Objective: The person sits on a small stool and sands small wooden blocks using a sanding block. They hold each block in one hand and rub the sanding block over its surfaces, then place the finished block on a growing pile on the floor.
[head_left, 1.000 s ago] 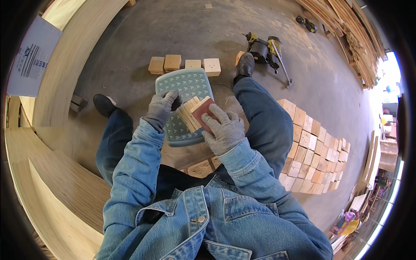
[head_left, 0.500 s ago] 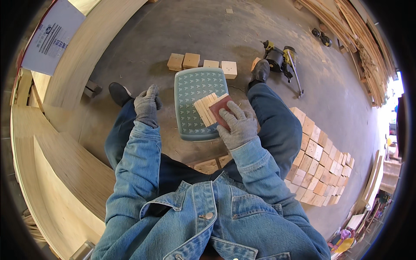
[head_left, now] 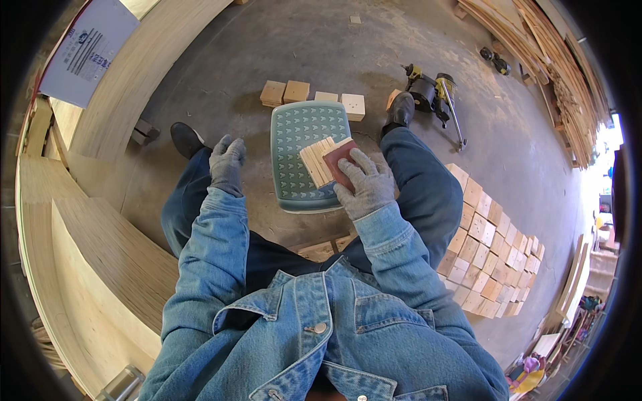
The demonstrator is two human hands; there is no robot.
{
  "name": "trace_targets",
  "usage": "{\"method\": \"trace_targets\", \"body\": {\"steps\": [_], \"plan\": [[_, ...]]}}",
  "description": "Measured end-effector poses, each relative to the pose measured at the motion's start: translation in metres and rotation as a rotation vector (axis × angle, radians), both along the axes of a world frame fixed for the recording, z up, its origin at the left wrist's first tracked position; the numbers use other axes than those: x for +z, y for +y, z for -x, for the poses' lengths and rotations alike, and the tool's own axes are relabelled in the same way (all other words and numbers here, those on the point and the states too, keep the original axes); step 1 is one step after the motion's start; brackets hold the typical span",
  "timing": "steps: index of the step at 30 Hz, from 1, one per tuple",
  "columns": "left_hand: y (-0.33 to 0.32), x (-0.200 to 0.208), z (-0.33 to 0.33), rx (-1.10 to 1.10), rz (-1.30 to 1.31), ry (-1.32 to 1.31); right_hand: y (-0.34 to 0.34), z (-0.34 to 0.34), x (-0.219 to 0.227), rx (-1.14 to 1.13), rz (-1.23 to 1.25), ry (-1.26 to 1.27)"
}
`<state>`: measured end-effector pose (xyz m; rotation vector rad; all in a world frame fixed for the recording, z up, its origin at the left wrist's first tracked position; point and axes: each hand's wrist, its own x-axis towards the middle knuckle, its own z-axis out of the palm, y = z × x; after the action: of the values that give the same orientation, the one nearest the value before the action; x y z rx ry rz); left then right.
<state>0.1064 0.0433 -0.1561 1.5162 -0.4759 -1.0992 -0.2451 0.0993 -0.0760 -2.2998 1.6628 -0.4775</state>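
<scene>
Drawn off the wooden squares [head_left: 314, 162], out left of the stool [head_left: 289, 130] with the left hand [head_left: 227, 162], seemingly empty and loosely spread, leaving just the right hand [head_left: 368, 183] clasping a reddish-brown block [head_left: 336, 162] against them on the stool!

The person is wearing a stitched light-blue denim jacket [head_left: 277, 347] with a metal front button [head_left: 319, 327] and flapped chest pockets [head_left: 388, 314], and its long sleeves [head_left: 208, 260] are ending in cuffs [head_left: 378, 228] of the same denim. Grey knitted gloves [head_left: 229, 179] are covering the left hand [head_left: 227, 159] and the right hand [head_left: 368, 184], fitting closely toward the jacket cuffs. Dark-blue trousers [head_left: 428, 177] are forming the lower garment, and black closed shoes [head_left: 400, 112] are forming the footwear, the left one showing a pale edge.
</scene>
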Motion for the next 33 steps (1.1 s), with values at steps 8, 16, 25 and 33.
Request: {"method": "trace_targets", "body": {"steps": [8, 16, 25, 33], "plan": [[0.041, 0.001, 0.058, -0.394, 0.011, -0.197, 0.0, -0.001, 0.003, -0.007, 0.008, -0.025], [0.055, 0.008, 0.105, -0.707, 0.087, -0.523, -0.018, 0.028, -0.035, -0.286, -0.05, -0.663], [0.046, 0.008, 0.11, -0.671, 0.086, -0.469, -0.03, 0.033, -0.055, -0.251, -0.179, -0.479], [0.044, 0.023, 0.116, -0.691, -0.02, -0.308, -0.042, 0.035, -0.072, -0.189, -0.289, -0.593]]}}
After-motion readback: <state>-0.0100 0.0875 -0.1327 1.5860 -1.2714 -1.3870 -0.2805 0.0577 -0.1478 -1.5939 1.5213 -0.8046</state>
